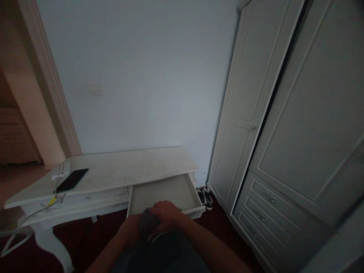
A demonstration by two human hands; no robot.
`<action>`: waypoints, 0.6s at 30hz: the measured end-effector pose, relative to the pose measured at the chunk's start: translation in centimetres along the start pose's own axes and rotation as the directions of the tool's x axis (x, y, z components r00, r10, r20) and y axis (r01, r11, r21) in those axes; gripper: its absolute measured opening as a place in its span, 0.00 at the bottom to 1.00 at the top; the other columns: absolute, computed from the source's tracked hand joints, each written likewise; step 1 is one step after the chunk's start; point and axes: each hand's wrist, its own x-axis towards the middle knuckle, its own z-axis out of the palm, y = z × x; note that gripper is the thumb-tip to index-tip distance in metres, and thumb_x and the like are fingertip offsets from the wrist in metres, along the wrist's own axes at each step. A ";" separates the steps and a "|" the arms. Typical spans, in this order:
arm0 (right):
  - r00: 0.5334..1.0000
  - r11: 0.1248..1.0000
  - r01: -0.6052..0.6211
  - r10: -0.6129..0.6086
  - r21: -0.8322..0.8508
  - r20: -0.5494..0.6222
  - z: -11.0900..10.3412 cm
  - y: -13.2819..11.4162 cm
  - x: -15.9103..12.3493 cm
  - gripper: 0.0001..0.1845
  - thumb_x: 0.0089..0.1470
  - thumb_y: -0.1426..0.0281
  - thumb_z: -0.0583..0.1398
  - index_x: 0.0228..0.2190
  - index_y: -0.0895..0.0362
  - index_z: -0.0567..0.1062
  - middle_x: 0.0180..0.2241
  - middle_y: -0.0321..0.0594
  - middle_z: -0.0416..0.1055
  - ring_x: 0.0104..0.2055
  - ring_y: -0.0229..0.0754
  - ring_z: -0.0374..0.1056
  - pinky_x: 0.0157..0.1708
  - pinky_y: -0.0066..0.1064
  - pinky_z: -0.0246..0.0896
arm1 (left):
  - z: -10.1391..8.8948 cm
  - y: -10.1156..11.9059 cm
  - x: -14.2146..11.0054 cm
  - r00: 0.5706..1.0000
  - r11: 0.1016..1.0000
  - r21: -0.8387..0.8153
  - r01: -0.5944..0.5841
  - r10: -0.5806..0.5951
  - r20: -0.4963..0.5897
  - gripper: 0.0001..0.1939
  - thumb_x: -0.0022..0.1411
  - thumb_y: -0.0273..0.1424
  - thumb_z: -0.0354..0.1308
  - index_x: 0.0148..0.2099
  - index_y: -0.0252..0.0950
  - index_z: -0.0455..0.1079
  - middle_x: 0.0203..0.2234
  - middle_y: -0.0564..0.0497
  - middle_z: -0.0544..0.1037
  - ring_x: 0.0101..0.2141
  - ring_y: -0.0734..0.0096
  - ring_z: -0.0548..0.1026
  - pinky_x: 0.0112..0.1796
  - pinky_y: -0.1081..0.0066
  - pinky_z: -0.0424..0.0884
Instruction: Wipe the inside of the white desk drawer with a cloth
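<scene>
Between my two hands is a grey, bunched-up cloth point(148, 223); its exact kind does not show in the dim light. My left hand point(131, 227) grips it from the left side. My right hand point(165, 213) closes over its right and upper part, fingers curled. Both hands are low in the head view, over the front edge of a pulled-out drawer point(165, 191). The drawer belongs to a white table point(127, 165) with worn paint, and its pale bottom shows beyond my hands. Whether my wrists touch the drawer front, I cannot tell.
On the table's left end lie a dark phone or tablet point(71, 180) and a white box-like object point(61, 169), with a cable point(36, 212) trailing off the edge. Dark shoes point(205, 198) stand on the red floor. A tall white wardrobe point(239, 125) fills the right side.
</scene>
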 end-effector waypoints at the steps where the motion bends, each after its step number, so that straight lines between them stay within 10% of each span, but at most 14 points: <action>1: 1.000 1.000 0.014 -0.014 0.004 -0.008 0.2 -0.3 0.6 0.35 0.47 0.47 0.72 0.52 0.49 0.74 0.45 0.39 0.77 0.45 0.50 0.73 0.40 0.33 0.62 | 0.0 0.0 -0.1 1.000 1.000 -0.004 0.006 -0.006 -0.001 0.23 0.66 0.46 0.52 0.55 0.44 0.77 0.53 0.42 0.83 0.53 0.52 0.80 0.52 0.61 0.72; 11: 0.979 0.980 -0.181 0.171 0.082 0.111 -4.7 8.2 -9.4 0.33 0.48 0.47 0.72 0.49 0.54 0.78 0.45 0.44 0.77 0.48 0.53 0.73 0.46 0.36 0.62 | 0.0 0.4 0.1 0.995 0.989 0.115 -0.091 0.094 -0.018 0.27 0.67 0.46 0.51 0.60 0.40 0.76 0.53 0.37 0.81 0.56 0.44 0.77 0.56 0.50 0.71; 18: 0.991 0.992 -0.118 0.115 0.040 0.061 -2.1 3.1 -4.2 0.33 0.47 0.47 0.72 0.49 0.53 0.77 0.44 0.43 0.77 0.46 0.52 0.73 0.43 0.36 0.62 | -0.6 0.8 -0.3 0.999 0.992 0.119 -0.040 0.043 -0.018 0.27 0.67 0.48 0.50 0.58 0.40 0.77 0.51 0.37 0.83 0.52 0.45 0.80 0.54 0.53 0.72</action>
